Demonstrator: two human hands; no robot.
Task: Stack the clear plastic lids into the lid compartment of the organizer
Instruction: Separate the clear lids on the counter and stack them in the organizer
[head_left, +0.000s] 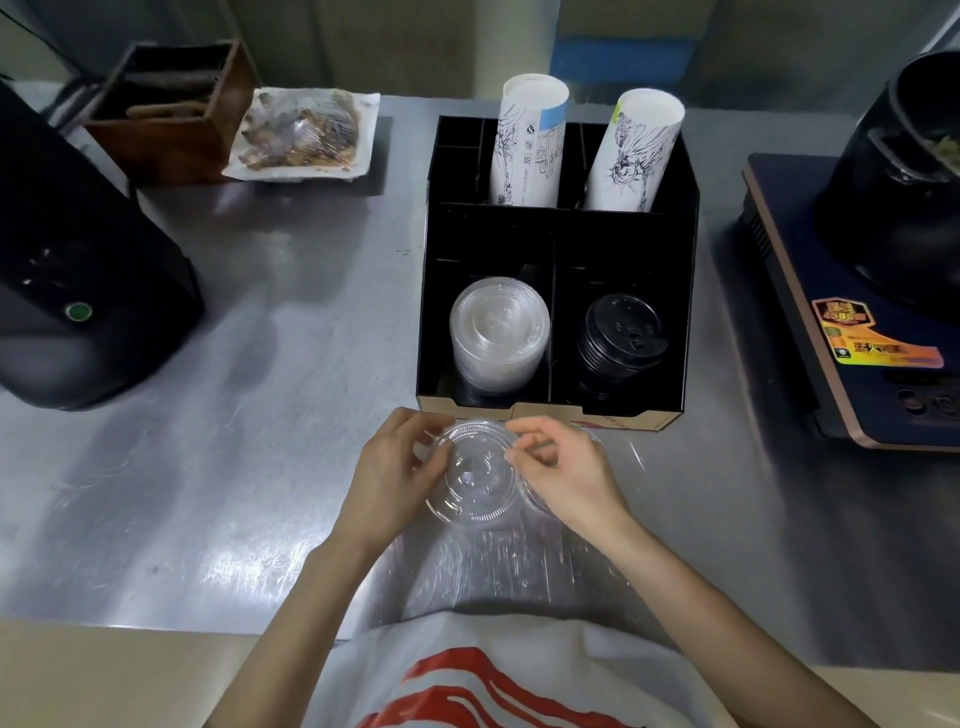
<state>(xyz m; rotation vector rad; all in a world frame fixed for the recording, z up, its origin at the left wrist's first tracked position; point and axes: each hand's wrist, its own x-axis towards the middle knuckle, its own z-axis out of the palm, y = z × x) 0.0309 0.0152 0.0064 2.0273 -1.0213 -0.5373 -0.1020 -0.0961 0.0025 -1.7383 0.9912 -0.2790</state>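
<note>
Hands meet over the steel worktop (260, 364) near its front edge, just short of the black organizer (691, 291). Left hand (387, 467) pinches the left rim of a clear plastic lid (475, 480), fingers narrow on it; right hand (569, 470) nips the right rim between thumb and forefinger, the rest curled loose. More clear plastic seems to lie under the right hand, too faint to count. Risk here: these lids look slick and thin, so a light pinch could let one slip. Beyond, the clear lid stack (498, 332) in the front-left compartment sits slightly askew, so a careless drop may land crooked or tip it. Just right, the black lids (621, 340) fill the neighbouring compartment, the wrong one.
</note>
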